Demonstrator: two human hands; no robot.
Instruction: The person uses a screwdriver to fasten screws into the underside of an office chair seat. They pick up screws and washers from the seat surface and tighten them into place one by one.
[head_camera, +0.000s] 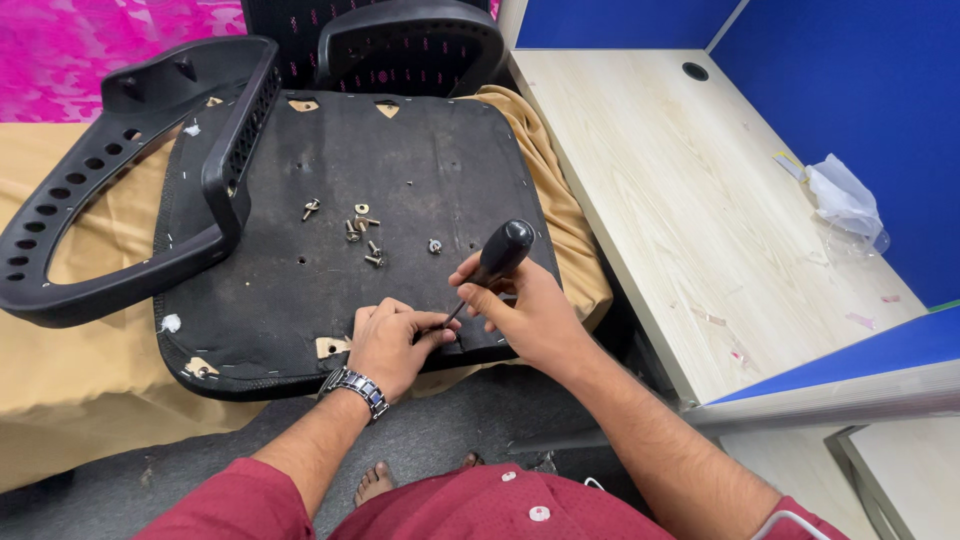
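A black-handled screwdriver (487, 270) stands tilted over the near edge of an upturned chair seat base (400, 160), its tip down by the seat's front rim. The right hand (520, 310) is closed around the lower handle, while the left hand (392, 342), with a metal watch on the wrist, is curled about the shaft near the tip, pinching it steady against the board. The step in hand looks like driving or loosening a screw at that front edge; the tip itself is hidden by the fingers, so the screw cannot be seen. The next move seems to call for firm downward pressure and a straight turn, so the tip does not slip.

A loose cluster of screws and washers (360, 235) lies on the dark board, well apart from the hands; no tray or box holds them. A black plastic armrest frame (120, 200) leans on the seat's left side. The seat lies on a tan cloth (70, 380). To the right stands a pale wooden desk (690, 200) with a crumpled clear plastic bag (845, 200) against blue partitions.
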